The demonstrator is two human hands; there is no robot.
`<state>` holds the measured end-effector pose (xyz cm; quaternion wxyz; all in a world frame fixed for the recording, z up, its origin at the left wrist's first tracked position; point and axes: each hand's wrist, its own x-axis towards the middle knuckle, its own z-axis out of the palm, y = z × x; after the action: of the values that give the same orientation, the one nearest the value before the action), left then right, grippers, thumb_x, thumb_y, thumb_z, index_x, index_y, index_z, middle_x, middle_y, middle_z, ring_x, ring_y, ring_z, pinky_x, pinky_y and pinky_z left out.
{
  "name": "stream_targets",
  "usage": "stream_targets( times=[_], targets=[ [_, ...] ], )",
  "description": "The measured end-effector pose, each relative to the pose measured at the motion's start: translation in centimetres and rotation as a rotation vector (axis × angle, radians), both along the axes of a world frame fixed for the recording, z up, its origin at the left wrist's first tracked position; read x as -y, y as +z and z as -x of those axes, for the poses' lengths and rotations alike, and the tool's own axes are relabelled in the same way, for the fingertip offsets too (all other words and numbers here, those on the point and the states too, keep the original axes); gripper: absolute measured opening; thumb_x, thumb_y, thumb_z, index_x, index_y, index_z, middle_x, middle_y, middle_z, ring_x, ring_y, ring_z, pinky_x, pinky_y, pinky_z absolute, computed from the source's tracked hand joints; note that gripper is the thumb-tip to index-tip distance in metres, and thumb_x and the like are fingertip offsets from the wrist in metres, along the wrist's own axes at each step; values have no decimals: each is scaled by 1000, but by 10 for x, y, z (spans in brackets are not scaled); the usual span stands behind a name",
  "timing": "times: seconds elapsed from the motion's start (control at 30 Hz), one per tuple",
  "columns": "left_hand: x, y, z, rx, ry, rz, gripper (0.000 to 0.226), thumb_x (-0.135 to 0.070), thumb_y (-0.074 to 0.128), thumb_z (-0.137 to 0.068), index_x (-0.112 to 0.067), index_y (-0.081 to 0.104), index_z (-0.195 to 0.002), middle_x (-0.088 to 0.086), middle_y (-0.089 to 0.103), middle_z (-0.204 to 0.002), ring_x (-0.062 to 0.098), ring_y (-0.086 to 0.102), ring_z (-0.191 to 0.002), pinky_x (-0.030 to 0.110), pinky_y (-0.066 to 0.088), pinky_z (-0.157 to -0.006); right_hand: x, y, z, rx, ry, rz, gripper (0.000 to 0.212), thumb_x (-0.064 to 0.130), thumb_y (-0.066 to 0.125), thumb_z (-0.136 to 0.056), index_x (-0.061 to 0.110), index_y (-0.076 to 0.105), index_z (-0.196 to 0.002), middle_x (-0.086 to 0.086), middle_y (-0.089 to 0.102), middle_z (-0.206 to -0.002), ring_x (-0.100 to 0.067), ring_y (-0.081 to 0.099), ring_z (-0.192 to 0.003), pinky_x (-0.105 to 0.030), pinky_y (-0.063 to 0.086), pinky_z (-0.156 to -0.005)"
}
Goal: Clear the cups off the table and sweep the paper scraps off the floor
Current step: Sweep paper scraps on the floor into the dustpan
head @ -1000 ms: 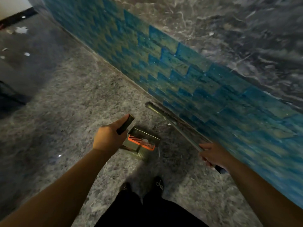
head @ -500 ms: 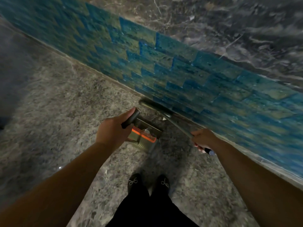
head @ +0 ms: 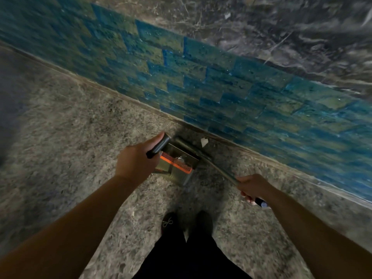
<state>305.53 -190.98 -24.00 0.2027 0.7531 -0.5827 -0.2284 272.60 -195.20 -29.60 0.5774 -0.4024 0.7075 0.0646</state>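
My left hand (head: pixel 138 162) grips the black handle (head: pixel 159 145) of an upright dustpan (head: pixel 179 164) with an orange comb edge, standing on the speckled stone floor in front of my feet. My right hand (head: pixel 254 188) holds the broom handle (head: pixel 221 171), which slants up and left to the broom head (head: pixel 186 145) just beyond the dustpan. A white paper scrap (head: pixel 204 142) lies by the broom head, close to the base of the wall. A small pale scrap (head: pixel 179 158) sits inside the pan. No cups or table are in view.
A wall of blue-green tiles (head: pixel 201 77) with a skirting strip runs diagonally from upper left to right, very near the broom. Dark marbled stone (head: pixel 281 33) lies above it. My black shoes (head: pixel 187 224) stand just behind the dustpan. Speckled floor stretches to the left.
The view has swung right along the wall; the distant scraps at far left left the view. The broom head drew in beside the dustpan, and a white scrap now shows next to it.
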Motion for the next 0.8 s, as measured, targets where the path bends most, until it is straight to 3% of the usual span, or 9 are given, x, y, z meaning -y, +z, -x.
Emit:
stream_targets(
  times=[0.27,0.4,0.5,0.57,0.7,0.8],
  targets=[
    [-7,4,1,1,-22,24,58,-18,68,-84,-43,50,-133,-17,57,-60,0,49,-49,13,36,-49,-17,23,16,-21,-93,51,40,1,58,-91,6,55,-132,-16,61,-66,-18,50,-38,-20,38,-35],
    [-4,1,3,14,-50,43,58,-17,70,-83,-41,51,-133,-11,60,-60,3,48,-47,17,37,-47,3,14,22,-75,-89,72,34,3,59,-91,0,59,-125,-17,62,-70,-22,54,-48,-21,42,-37],
    [0,1,3,8,-35,22,57,-19,68,-85,-41,50,-134,-10,58,-58,6,48,-48,16,35,-46,25,-2,22,-110,-43,65,24,6,60,-90,-8,67,-109,-18,62,-70,-25,54,-52,-27,45,-49],
    [2,0,4,24,-41,35,57,-19,69,-84,-39,50,-135,-8,58,-58,7,49,-49,17,35,-46,34,-13,20,-120,3,33,24,6,61,-88,-6,68,-108,-18,63,-73,-26,55,-57,-32,45,-58],
    [10,-2,6,-4,-44,60,59,-18,70,-83,-40,49,-134,-4,64,-63,14,55,-51,27,46,-48,37,-20,14,-122,66,17,26,3,58,-89,-8,65,-112,-28,67,-87,-30,57,-65,-35,45,-62],
    [16,-1,8,-18,-55,43,61,-18,69,-83,-42,47,-135,-4,68,-70,14,58,-54,31,53,-53,35,-12,16,-105,25,21,26,2,58,-89,-6,64,-113,-23,64,-78,-26,53,-56,-32,43,-55]
  ],
)
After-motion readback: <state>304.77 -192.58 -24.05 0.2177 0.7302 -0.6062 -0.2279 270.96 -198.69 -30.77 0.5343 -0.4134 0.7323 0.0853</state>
